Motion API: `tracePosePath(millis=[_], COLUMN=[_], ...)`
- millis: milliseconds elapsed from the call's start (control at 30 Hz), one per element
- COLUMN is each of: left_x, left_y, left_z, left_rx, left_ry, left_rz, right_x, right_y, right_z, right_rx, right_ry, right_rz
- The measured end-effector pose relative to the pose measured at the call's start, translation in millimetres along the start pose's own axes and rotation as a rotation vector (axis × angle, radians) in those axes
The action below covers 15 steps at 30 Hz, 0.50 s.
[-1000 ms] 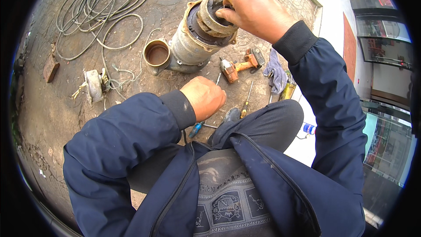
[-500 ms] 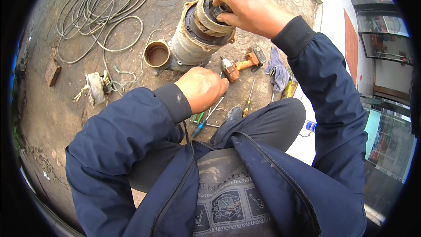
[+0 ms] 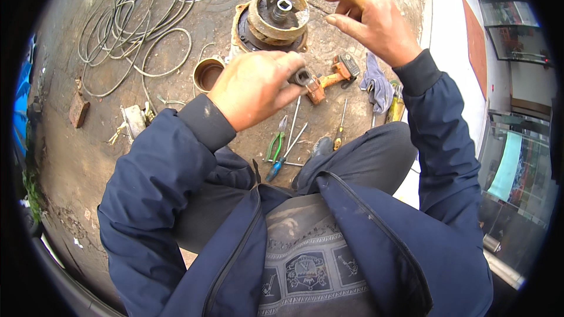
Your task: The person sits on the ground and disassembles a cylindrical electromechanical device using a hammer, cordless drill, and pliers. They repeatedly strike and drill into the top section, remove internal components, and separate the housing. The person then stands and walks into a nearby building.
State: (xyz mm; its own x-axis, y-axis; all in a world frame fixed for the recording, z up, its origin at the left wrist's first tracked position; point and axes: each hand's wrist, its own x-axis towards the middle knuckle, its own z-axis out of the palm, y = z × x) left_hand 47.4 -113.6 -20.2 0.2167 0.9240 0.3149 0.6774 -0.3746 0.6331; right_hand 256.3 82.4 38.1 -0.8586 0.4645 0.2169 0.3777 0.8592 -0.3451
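Note:
In front of me stands a dirty metal pump body (image 3: pixel 244 38) with a cast ring (image 3: pixel 276 38) on top. A socket with a square hole (image 3: pixel 284 4) sits upright in the middle of that ring. My right hand (image 3: pixel 376 26) hovers right of the ring, touching nothing, its thumb and fingers apart. Nearer to me, my left hand (image 3: pixel 255 85) is closed around a dark metal tool with a round hollow end (image 3: pixel 302 76). The rest of this tool is hidden in the fist. My left hand covers part of the pump's near side.
An orange cordless driver (image 3: pixel 329 81) lies right of my left hand, by a grey rag (image 3: pixel 377 85). Green-handled pliers (image 3: pixel 276 141), a blue-handled screwdriver (image 3: pixel 275 169) and a yellow-handled screwdriver (image 3: pixel 338 138) lie near my feet. Coiled cable (image 3: pixel 141 23) and a brick piece (image 3: pixel 79 110) lie left.
My right hand has let go of the socket on the pump and moved right. My left hand has risen toward the pump, with the dark tool's hollow end now showing.

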Motion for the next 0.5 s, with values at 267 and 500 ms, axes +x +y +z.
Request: tracePosePath(millis=[267,500], left_x=[-3.0,10.2], left_y=[-5.2,10.5], left_z=[19.9,15.8], left_rx=[-0.157,-0.358], left_ry=[0.067,0.082], left_rz=[-0.079,-0.24], right_x=[-124.4,-153.7], right_y=[2.6,-0.2], right_z=[101.3,147.2], right_rx=[0.434,0.43], right_ry=[-0.038,-0.233], right_rz=[0.512,0.364])
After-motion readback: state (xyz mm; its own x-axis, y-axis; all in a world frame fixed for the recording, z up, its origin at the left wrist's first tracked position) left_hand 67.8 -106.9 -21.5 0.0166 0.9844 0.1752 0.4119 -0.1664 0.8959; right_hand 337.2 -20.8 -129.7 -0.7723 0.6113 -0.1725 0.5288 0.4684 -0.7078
